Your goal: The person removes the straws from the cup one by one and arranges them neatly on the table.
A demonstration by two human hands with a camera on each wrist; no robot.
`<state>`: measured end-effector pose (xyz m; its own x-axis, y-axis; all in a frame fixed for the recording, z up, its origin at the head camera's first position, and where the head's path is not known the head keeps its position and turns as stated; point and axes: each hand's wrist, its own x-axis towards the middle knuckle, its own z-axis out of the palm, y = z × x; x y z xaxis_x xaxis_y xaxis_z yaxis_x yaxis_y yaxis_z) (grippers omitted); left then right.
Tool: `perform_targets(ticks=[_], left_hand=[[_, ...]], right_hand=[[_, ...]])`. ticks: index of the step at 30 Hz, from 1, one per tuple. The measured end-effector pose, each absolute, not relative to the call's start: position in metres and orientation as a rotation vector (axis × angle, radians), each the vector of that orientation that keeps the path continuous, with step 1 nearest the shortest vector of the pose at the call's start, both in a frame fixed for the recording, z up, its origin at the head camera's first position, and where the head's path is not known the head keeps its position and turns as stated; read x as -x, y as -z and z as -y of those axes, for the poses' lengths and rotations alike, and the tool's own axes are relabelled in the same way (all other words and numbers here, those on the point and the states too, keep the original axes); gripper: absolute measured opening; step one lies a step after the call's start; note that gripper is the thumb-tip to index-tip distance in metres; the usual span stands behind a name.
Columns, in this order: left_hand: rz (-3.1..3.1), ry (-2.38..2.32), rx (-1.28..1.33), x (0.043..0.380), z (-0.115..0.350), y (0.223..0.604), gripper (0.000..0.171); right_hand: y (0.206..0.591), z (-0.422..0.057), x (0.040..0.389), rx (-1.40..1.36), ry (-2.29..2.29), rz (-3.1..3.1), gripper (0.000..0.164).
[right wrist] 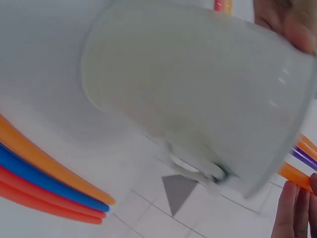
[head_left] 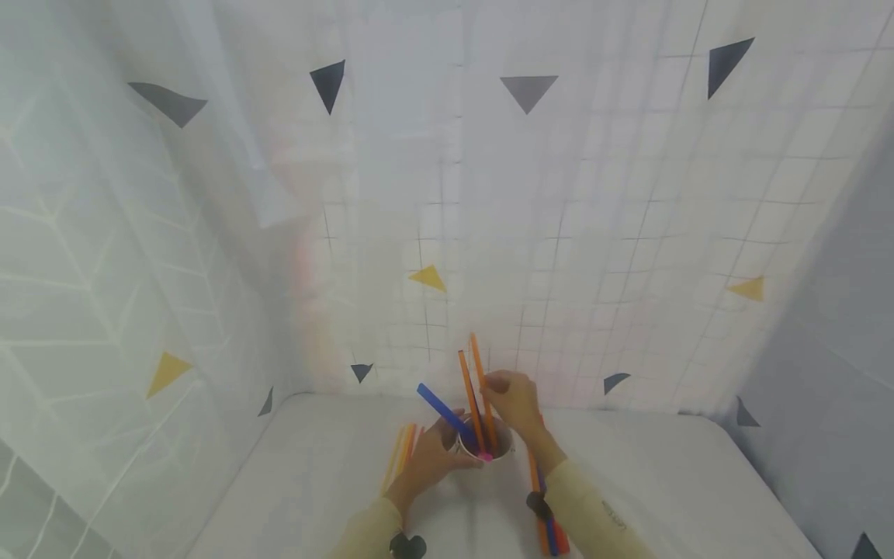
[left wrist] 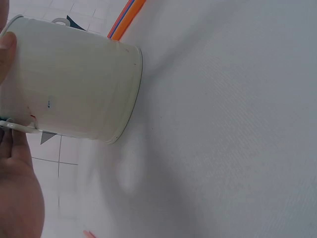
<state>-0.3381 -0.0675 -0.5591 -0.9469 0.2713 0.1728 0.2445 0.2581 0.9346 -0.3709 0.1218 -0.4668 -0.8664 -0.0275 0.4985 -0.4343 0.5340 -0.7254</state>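
A small white metal pail with side handle loops stands on the white table in front of me. My left hand holds it from the left, thumb near the rim. Inside lean a wide blue stick, an orange stick and something pink at the near rim. On the pail's right side, my right hand pinches another orange stick, whose lower end is within the pail. A purple stick shows between orange ones in the right wrist view.
Yellow and orange sticks lie left of the pail, partly behind my left arm. Orange, blue and red sticks lie side by side on the right, partly under my right forearm in the head view. A patterned cloth wall rises behind the table.
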Motion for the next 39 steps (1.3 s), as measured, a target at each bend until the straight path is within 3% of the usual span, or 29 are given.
perform_targets(ticks=[12,23,31,39], left_hand=[[-2.497,-1.809,-0.458,0.34,0.067,0.557,0.11],[-2.514,-1.824,-0.53,0.338,0.065,0.558,0.106],[-2.529,-1.81,-0.523,0.335,0.064,0.555,0.106],[-2.549,-1.817,-0.533,0.338,0.063,0.56,0.101]], right_hand=[[0.411,-0.138,0.369,-0.359,-1.33,2.297,0.023],[0.368,-0.186,0.356,-0.383,-1.35,2.17,0.024],[0.382,-0.221,0.356,-0.254,-1.284,2.256,0.03],[0.426,-0.241,0.356,-0.142,-1.398,2.364,0.037]])
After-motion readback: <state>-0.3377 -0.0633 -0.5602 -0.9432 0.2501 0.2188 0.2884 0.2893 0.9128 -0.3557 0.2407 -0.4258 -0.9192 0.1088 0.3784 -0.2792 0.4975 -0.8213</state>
